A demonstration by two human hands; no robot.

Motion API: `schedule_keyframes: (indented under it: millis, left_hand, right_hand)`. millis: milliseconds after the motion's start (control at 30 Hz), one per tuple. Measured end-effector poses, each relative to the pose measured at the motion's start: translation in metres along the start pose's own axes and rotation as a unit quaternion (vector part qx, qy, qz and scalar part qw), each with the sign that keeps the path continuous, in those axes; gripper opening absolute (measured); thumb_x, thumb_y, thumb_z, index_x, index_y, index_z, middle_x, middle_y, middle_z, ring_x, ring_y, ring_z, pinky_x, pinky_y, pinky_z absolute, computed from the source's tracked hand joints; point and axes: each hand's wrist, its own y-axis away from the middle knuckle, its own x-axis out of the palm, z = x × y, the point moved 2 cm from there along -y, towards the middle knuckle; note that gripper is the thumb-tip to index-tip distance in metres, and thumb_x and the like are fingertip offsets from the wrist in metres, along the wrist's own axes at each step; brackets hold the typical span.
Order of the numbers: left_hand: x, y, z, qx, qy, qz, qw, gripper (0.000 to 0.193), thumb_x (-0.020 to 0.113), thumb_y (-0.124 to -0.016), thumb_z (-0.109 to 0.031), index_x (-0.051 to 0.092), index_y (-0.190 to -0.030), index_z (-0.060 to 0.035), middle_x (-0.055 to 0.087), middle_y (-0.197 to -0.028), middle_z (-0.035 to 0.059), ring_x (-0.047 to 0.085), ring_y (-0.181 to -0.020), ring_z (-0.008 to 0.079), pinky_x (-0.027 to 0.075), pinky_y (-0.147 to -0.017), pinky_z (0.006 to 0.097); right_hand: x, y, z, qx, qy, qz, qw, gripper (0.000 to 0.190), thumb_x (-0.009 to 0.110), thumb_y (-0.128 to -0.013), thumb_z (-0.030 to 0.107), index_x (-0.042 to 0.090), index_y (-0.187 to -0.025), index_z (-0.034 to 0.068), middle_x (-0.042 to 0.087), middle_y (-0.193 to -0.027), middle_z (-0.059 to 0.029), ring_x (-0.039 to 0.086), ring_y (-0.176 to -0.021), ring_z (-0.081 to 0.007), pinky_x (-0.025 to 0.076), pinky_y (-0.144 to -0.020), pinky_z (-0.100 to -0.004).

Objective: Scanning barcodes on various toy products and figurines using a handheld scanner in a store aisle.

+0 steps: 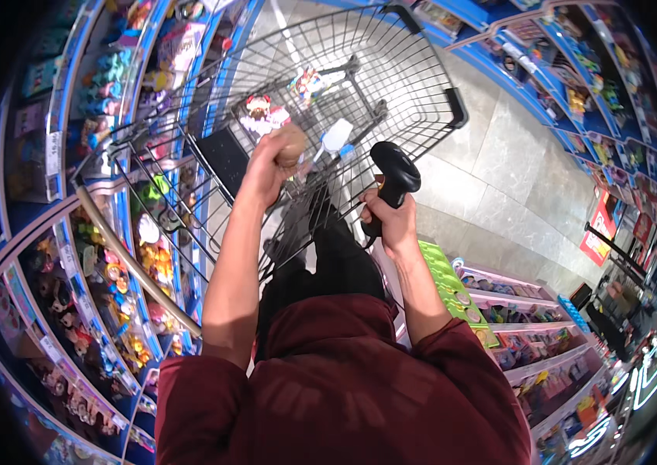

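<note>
My left hand (262,174) grips a brown rounded object (292,145) above the shopping cart; its exact kind is unclear. My right hand (396,224) is wrapped around the handle of a black handheld barcode scanner (396,165), held just outside the cart's near right side. Beneath both hands stretches the black wire shopping cart (456,107), with its tan push handle (130,261) off to the left. Inside the cart lie a small figure with a red top (258,107), a colourful item (308,84) and a white item with blue parts (337,138).
Shelves of small toys and figures (122,290) run along the left. More stocked shelves (578,104) stand at the upper right. A lime-green display panel (450,285) and pink shelving (532,322) rise close beside my right arm. Grey tiled floor (479,197) lies between them.
</note>
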Motion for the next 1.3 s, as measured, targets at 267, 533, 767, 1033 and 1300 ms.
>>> schedule_keyframes:
  millis: [267,533,767,1033,1300]
  left_hand:
    - [0.058,0.123,-0.032,-0.035,0.262,0.152,0.953,0.052,0.053,-0.093,-0.054,0.057,-0.124,-0.0120,0.062,-0.119,0.0124,0.059,-0.109,0.0312,0.040,-0.102,0.0659]
    - [0.096,0.225,-0.015,-0.070,0.238,0.322,0.914,0.055,0.060,-0.093,-0.047,0.054,-0.133,-0.0104,0.059,-0.127,0.0125,0.055,-0.114,0.0314,0.043,-0.102,0.0501]
    - [0.127,0.320,0.010,-0.091,0.196,0.356,0.909,0.058,0.058,-0.094,-0.050,0.053,-0.130,-0.0057,0.058,-0.116,0.0152,0.055,-0.106,0.0300,0.046,-0.097,0.0506]
    - [0.126,0.362,0.029,-0.063,0.157,0.369,0.914,0.053,0.055,-0.095,-0.048,0.054,-0.127,-0.0053,0.059,-0.115,0.0187,0.056,-0.103,0.0302,0.047,-0.094,0.0482]
    - [0.114,0.372,0.025,0.001,0.167,0.312,0.935,0.057,0.050,-0.096,-0.050,0.052,-0.134,-0.0071,0.058,-0.115,0.0151,0.056,-0.102,0.0276,0.045,-0.093,0.0474]
  right_hand:
    - [0.026,0.087,0.042,-0.110,-0.127,0.008,0.986,0.037,0.066,-0.084,-0.005,0.053,-0.118,0.001,0.067,-0.088,-0.0073,0.063,-0.072,-0.0136,0.050,-0.059,-0.0273]
    - [0.028,0.204,0.021,-0.197,-0.085,-0.119,0.969,0.038,0.082,-0.074,0.007,0.061,-0.105,0.004,0.059,-0.084,0.0006,0.055,-0.073,-0.0085,0.049,-0.066,-0.0266]
    - [0.033,0.303,-0.006,-0.352,-0.094,-0.159,0.918,0.064,0.076,-0.079,0.000,0.046,-0.135,-0.003,0.061,-0.106,-0.0030,0.056,-0.091,-0.0101,0.050,-0.083,-0.0293]
    - [0.031,0.343,-0.024,-0.384,-0.082,-0.196,0.899,0.055,0.078,-0.080,0.004,0.053,-0.128,-0.001,0.062,-0.109,-0.0045,0.057,-0.097,-0.0116,0.049,-0.088,-0.0297]
    - [0.041,0.363,-0.019,-0.356,-0.090,-0.273,0.889,0.031,0.080,-0.079,0.010,0.063,-0.103,0.002,0.060,-0.084,0.0008,0.055,-0.076,-0.0071,0.049,-0.068,-0.0279]
